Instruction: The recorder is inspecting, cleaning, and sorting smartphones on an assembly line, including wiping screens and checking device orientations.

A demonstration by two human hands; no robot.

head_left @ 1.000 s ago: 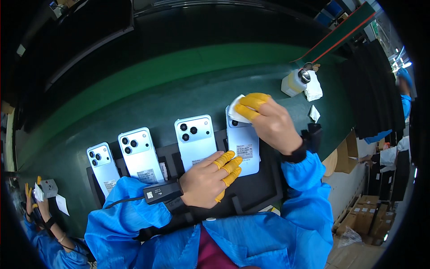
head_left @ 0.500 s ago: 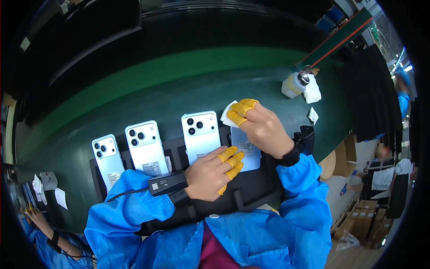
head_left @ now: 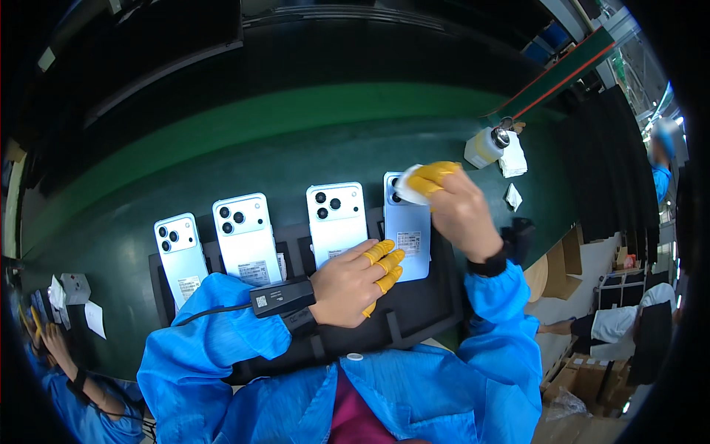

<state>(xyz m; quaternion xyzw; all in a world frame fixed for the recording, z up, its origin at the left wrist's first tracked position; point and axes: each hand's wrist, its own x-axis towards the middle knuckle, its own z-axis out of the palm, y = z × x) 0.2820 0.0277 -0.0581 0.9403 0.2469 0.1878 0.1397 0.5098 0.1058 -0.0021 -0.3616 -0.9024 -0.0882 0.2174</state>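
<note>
Along the near edge of the dark green table [head_left: 296, 159], four pale blue phones lie face down in a row on a black tray [head_left: 414, 311], each glossy back carrying a small white rectangular label low down. At the rightmost phone [head_left: 408, 229], the right hand [head_left: 455, 203], fingertips in yellow rubber cots, pinches a white cloth [head_left: 408, 186] over the camera corner. The left hand [head_left: 353, 281] lies open, its fingers pressing that phone's lower edge; a small pale bottle [head_left: 484, 146] stands beyond.
</note>
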